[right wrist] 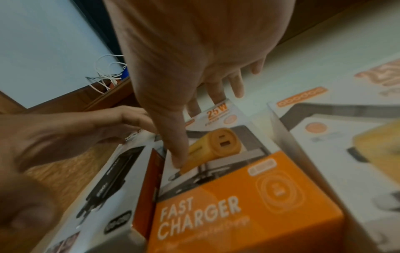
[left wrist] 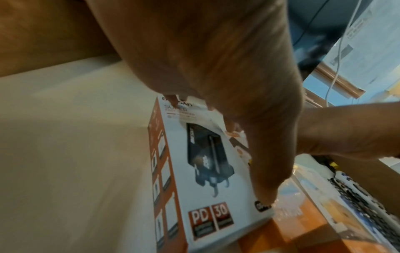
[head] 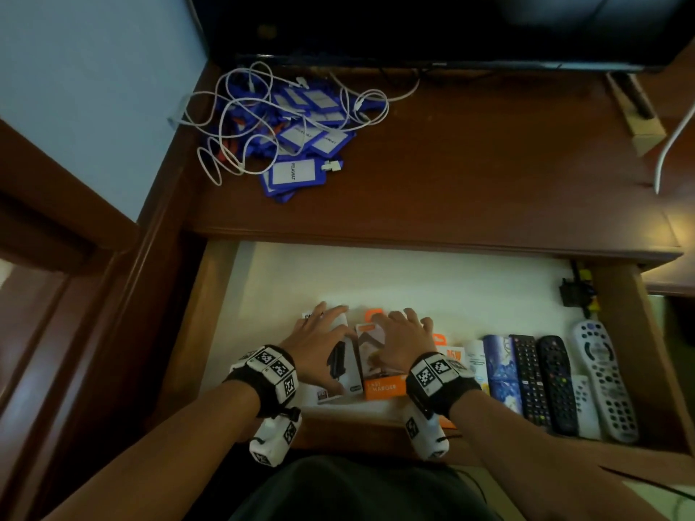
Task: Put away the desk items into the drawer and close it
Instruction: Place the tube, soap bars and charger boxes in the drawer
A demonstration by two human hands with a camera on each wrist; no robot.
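The drawer [head: 413, 280] stands pulled out, its white floor showing. My left hand [head: 319, 338] lies flat on a white charger box [head: 351, 372] near the drawer's front; its fingers [left wrist: 173, 101] reach the box's far end and the thumb touches the right edge of the box [left wrist: 194, 171]. My right hand [head: 402, 338] rests with spread, straight fingers on an orange "Fast Charger" box [head: 383, 387] just to the right, thumb pressed on the lid of the box [right wrist: 238, 205]. The two boxes lie side by side. A pile of blue badge holders [head: 301, 144] tangled with white cables [head: 233, 118] lies on the desk top.
Right of the orange box lie another charger box [head: 449, 351], a blue patterned packet [head: 500, 370], two black remotes [head: 528, 377] and a white remote [head: 605, 377]. A dark screen [head: 413, 24] stands at the desk's back. A wall is at left.
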